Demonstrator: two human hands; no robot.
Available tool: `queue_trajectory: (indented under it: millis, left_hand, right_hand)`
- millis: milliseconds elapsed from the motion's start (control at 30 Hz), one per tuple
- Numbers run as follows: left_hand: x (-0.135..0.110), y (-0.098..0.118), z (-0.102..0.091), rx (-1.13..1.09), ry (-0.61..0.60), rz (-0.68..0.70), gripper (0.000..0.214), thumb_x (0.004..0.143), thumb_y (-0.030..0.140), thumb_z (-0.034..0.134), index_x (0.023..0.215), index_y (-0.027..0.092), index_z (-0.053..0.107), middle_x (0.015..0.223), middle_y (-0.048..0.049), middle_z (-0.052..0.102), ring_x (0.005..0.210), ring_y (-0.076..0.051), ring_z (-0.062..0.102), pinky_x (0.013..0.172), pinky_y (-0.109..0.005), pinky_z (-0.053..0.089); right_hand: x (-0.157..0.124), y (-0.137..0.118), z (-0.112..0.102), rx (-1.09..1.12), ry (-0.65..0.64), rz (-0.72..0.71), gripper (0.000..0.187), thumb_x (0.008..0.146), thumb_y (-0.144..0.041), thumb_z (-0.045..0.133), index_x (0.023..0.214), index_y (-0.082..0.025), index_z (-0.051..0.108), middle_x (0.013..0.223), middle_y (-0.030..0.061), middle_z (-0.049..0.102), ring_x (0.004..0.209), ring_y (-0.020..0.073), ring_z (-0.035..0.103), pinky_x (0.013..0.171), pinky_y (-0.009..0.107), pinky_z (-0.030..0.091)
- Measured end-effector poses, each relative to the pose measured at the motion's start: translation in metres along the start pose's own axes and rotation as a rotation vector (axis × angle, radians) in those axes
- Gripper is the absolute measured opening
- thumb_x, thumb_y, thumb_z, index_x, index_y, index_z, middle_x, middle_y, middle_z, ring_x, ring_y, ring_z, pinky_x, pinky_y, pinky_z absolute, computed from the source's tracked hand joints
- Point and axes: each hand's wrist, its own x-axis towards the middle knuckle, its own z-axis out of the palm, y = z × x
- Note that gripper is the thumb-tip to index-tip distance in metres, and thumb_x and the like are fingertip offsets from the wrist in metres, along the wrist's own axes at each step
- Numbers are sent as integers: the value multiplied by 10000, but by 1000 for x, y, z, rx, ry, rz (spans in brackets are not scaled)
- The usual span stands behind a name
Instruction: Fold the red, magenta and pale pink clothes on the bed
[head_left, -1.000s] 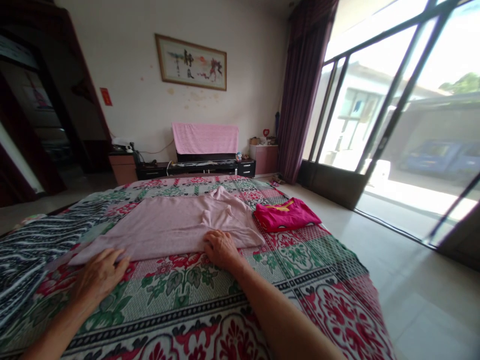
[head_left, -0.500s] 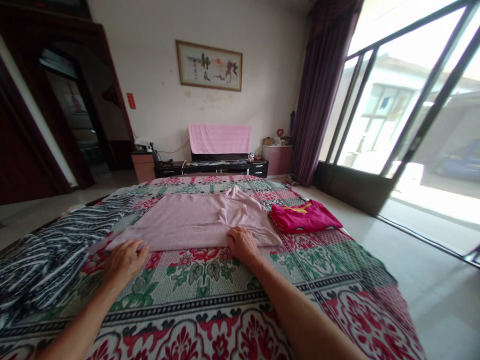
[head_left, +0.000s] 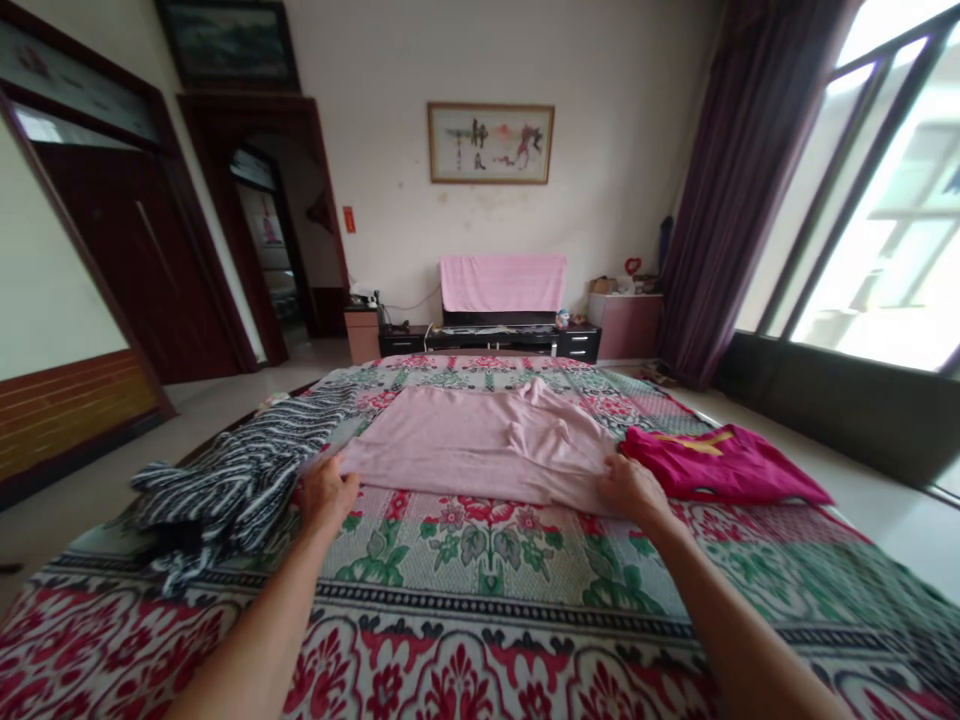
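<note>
A pale pink garment (head_left: 450, 440) lies spread in a long folded shape across the patterned bedcover (head_left: 480, 600), with bunched fabric toward its far right part. My left hand (head_left: 328, 490) is closed on its near left corner, the thumb pointing inward. At the near right corner, the fingers of my right hand (head_left: 634, 488) are closed on the edge of the same garment; the fingertips are partly hidden. Just beyond that hand sits a folded magenta garment (head_left: 735, 465) with a yellow trim. A black-and-white striped cloth (head_left: 232, 470) lies crumpled left of my left hand.
Past the bed's far edge stands a low black cabinet (head_left: 405, 343) with a screen under a pink cloth (head_left: 502, 283). A purple curtain (head_left: 772, 190) and a window are at the right. Doorways open on the left wall.
My right hand has slid right along the near edge to the garment's right corner and closed there. My left hand now grips the left corner. The view has turned left.
</note>
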Motion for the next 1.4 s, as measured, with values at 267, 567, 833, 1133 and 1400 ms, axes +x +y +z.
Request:
queue_trajectory:
  millis: [267, 567, 833, 1133, 1400]
  left_hand:
    - [25, 0, -14, 31, -219, -186, 460, 784, 411, 408, 1034, 136, 680, 1015, -162, 689, 975, -288, 621, 797, -331, 464]
    - [30, -6, -15, 55, -288, -244, 432, 725, 372, 488, 1080, 203, 667, 1037, -120, 697, 910, -266, 646, 683, -295, 453]
    - [24, -5, -16, 56, -103, 30, 315, 770, 289, 446, 925, 215, 710, 904, -85, 707, 845, -223, 634, 734, -283, 432]
    - [24, -10, -7, 51, -59, 201, 301, 753, 183, 465, 905, 231, 720, 923, -45, 708, 878, -194, 618, 838, -270, 417]
    - [24, -12, -6, 26, -54, 259, 342, 765, 181, 443, 943, 228, 732, 959, -58, 700, 915, -198, 603, 876, -285, 408]
  right_hand:
    - [15, 18, -3, -19, -83, -72, 375, 788, -463, 426, 813, -202, 694, 792, 92, 701, 771, 246, 649, 619, 281, 404]
    - [20, 24, 1, -11, -152, -157, 353, 773, -474, 475, 689, -184, 658, 666, 61, 653, 654, 185, 605, 553, 256, 357]
    - [23, 26, 4, 30, -126, -157, 266, 785, -349, 469, 632, -191, 617, 632, 42, 638, 632, 168, 595, 552, 249, 352]
    - [22, 22, 2, -17, -120, -174, 294, 819, -355, 442, 674, -183, 632, 686, 72, 650, 681, 186, 614, 606, 268, 371]
    - [23, 24, 7, -56, -96, -178, 297, 822, -382, 441, 697, -188, 628, 711, 71, 669, 696, 201, 630, 592, 265, 369]
